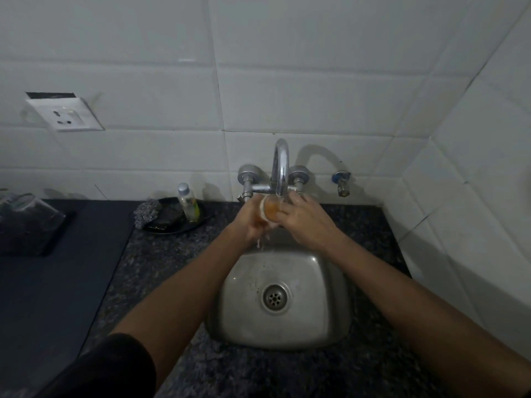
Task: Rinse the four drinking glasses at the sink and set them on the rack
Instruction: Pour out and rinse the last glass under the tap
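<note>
A clear drinking glass [270,210] lies tilted under the spout of the chrome tap [281,165], its mouth turned toward me. My left hand [249,222] grips it from the left and below. My right hand [304,221] wraps round it from the right, fingers near the rim. Water drips from my hands into the steel sink [316,282]. At the far left, upturned clear glasses [30,214] stand on a dark mat [54,282]; how many is hard to tell.
A black dish [175,222] behind the sink's left holds a steel scrubber [148,214], a dark sponge and a small bottle [188,202]. A spare valve [342,182] juts from the tiled wall at right. A wall socket [67,114] hangs loose at upper left.
</note>
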`<state>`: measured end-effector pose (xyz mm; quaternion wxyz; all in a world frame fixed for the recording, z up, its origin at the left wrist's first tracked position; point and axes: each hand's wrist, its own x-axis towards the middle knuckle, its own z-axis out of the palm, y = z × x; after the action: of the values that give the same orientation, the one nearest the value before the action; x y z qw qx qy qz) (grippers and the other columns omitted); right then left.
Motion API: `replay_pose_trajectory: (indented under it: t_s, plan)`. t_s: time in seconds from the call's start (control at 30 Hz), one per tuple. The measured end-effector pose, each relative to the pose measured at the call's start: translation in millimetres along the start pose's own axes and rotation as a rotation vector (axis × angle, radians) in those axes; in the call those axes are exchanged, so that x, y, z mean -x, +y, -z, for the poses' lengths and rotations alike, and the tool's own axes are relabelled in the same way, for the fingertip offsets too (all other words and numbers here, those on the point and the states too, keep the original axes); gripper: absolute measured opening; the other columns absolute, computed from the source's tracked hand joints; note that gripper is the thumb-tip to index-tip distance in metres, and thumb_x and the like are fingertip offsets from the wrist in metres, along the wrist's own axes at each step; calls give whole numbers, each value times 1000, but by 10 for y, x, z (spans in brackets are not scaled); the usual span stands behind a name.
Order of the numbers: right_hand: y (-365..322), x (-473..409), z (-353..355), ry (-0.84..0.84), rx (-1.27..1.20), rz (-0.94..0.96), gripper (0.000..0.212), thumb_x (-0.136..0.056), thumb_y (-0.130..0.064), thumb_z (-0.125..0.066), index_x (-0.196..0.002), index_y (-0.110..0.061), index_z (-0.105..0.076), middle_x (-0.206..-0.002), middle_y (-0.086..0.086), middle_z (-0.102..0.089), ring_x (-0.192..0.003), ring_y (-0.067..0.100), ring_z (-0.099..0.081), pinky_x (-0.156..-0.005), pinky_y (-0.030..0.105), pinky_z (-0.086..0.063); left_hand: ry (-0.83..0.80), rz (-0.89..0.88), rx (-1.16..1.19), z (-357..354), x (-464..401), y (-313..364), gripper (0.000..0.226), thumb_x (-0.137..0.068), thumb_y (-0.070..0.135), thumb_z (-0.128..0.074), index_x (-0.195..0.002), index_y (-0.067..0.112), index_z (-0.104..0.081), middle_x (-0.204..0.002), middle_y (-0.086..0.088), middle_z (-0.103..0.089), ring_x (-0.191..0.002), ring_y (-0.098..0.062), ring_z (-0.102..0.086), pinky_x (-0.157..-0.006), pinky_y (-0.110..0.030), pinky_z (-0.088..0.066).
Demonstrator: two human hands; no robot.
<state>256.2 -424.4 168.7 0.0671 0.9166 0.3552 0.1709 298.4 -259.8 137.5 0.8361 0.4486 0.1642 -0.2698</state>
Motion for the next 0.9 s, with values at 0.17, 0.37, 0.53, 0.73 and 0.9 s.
replay_pose_trajectory:
  t_s: [0.17, 0.37, 0.53, 0.73, 0.9]
  plan:
    - [-129, 73, -156, 79, -151, -85, 34, -96, -9, -59, -129, -8, -64, -130, 12, -65, -125, 31, -54, -100, 44, -47, 3, -46, 21, -109, -4, -18, 37, -104, 25, -40, -90, 6, -68, -76, -9, -70, -67, -19, -70, -63, -29, -58]
    - [-167, -4, 15, -83, -698, -352, 14, -105, -27, -58, -97, -17, -65, -91, 6, -70, -78, 20, -65, -73, 44, -55, 33, -43, 45, -97, -9, -71, 42, -101, 20, -43, -71, 10, -70, -68, -5, -65, -60, -17, -65, -56, -27, -54]
    - [-32, 19, -97, -241, -330, -144, 39, -94, -14, -68, -132, -22, -59, -129, 8, -67, -115, 29, -64, -87, 44, -56, -16, 66, -169, -28, 13, 48, 26, -98, 25, -51, -92, 10, -71, -86, -6, -69, -77, -20, -66, -72, -36, -53]
    - [-161, -80, -41, -213, -478, -223, 14, -104, -26, -59, -109, -18, -68, -101, 5, -72, -91, 22, -68, -81, 41, -56, -74, 91, -10, -96, 138, -14, 34, -99, 29, -46, -82, 7, -67, -70, -5, -60, -60, -15, -49, -50, -23, -34]
    - [-176, -59, -52, -152, -455, -220, 25, -105, -31, -58, -119, -14, -68, -113, 5, -66, -94, 16, -63, -83, 36, -54, 18, 34, -30, -112, 101, 55, 26, -100, 20, -47, -88, 7, -65, -73, -8, -65, -67, -21, -61, -60, -31, -46]
